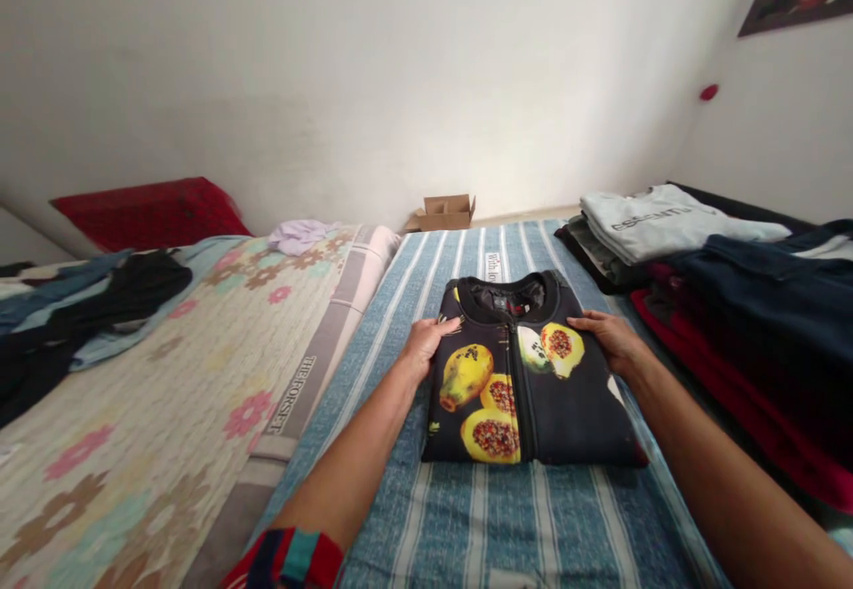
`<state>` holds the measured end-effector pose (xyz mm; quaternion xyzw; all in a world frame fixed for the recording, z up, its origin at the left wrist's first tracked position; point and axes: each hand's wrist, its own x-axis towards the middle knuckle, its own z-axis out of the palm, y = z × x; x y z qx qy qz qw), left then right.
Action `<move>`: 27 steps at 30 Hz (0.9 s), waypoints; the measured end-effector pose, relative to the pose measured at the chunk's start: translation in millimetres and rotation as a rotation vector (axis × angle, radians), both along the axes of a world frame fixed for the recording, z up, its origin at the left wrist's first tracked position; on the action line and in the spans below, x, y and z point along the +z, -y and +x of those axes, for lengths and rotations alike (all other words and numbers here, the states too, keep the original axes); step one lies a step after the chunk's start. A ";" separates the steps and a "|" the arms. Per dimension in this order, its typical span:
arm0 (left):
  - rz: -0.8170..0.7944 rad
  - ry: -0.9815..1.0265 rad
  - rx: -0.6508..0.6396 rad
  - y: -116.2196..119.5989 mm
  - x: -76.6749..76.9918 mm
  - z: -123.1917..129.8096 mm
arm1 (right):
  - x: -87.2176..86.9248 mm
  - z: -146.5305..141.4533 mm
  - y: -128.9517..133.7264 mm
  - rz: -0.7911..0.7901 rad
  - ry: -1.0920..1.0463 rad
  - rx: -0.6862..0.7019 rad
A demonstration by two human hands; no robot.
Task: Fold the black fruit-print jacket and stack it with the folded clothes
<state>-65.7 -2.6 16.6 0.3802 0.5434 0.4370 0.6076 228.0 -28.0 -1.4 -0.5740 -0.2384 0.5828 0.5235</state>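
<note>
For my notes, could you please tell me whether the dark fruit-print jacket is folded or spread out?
Folded: the jacket lies as a roughly rectangular bundle, collar at its far edge, no sleeve spread sideways.

Left grip (pixel 421 346), right grip (pixel 617 341) touching folded jacket (pixel 573 402); closure underneath unclear.
</note>
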 end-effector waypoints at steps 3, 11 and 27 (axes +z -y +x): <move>-0.050 -0.032 -0.019 0.1 -12.9 -4.3 | -13.1 -2.7 -1.8 -0.071 0.013 0.014; -0.097 -0.125 -0.099 -15.7 -3.2 -14.0 | -20.3 -1.5 -7.3 -0.093 -0.003 0.091; -0.052 -0.089 -0.037 -46.9 -10.3 -4.6 | -27.0 -4.0 -19.7 -0.122 0.062 0.093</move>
